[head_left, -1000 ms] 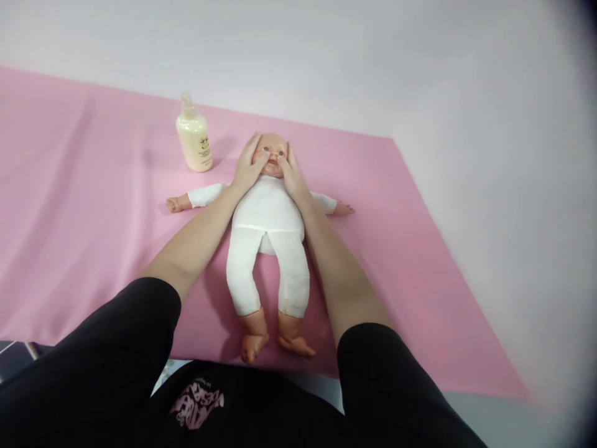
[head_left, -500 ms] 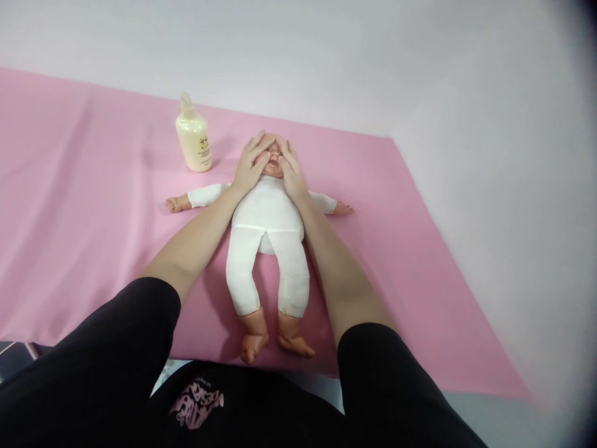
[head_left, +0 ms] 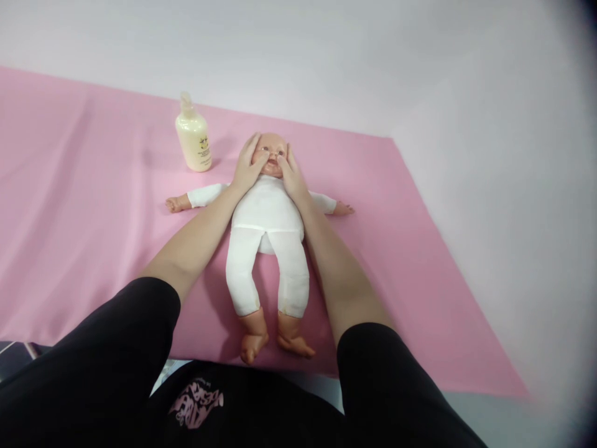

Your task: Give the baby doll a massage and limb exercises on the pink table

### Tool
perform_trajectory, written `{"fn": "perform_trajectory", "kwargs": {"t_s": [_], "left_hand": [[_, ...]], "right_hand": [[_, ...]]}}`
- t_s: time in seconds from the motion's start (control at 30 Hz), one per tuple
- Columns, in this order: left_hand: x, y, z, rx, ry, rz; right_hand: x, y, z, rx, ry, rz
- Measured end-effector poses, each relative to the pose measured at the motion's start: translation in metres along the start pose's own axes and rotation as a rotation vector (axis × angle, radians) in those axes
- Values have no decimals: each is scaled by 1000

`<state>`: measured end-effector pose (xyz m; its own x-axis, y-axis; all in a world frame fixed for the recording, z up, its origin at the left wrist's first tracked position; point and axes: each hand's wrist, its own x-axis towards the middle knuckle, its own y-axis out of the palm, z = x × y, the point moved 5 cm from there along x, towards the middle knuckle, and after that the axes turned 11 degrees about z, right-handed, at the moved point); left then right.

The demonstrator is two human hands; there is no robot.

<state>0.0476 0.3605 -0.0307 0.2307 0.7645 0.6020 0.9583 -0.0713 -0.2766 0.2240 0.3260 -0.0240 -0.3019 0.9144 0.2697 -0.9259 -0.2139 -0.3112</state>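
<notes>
Hands cup the doll's head [head_left: 272, 154]: left hand [head_left: 247, 169] and right hand [head_left: 291, 176] lie open-palmed on its cheeks, steadying it.

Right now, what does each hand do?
Left hand: open, fingers on the doll's head.
Right hand: open, fingers on its other cheek.
</notes>
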Motion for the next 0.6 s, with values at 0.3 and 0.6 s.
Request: {"fn": "perform_trajectory", "kwargs": {"t_s": [0.3,0.6], "left_hand": [[0,2,-12,31,92,87],[1,2,6,22,23,32]], "right_hand": [[-6,1,24,-40,-74,36],[-1,-1,-1,72,55,-20]]}}
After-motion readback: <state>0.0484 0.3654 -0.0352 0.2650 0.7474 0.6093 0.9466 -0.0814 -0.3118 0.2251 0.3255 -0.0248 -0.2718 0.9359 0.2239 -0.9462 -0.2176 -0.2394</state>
